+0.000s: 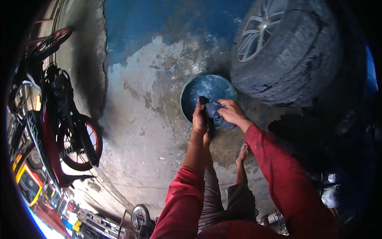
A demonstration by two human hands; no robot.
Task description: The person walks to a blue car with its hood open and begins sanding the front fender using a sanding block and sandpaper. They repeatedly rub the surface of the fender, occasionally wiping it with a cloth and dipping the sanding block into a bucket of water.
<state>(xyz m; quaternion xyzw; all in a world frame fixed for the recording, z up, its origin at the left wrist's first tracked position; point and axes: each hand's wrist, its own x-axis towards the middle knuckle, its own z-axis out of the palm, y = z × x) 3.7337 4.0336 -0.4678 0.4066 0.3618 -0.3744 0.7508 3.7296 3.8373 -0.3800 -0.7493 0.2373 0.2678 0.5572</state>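
My left hand (pixel 198 118) is closed around a dark, elongated object (pixel 203 100) whose kind I cannot make out; its black upper end shows beyond the fingers. Pinched in my right hand (pixel 233 112) is a wet-looking grey-blue cloth (pixel 215 111), pressed against the side of that dark object. Both hands are over a round green-blue basin (pixel 182 100) on the floor, which holds cloudy water (pixel 209 85). The hands and cloth cover the basin's near part.
A large wheel with a black tyre (pixel 288 55) and spoked rim rests just right of the basin. Motorcycles, one with a red-rimmed wheel (pixel 81 141), line the left side. The worn concrete floor (pixel 139 103) has blue paint patches. My bare foot (pixel 242 152) is near the basin.
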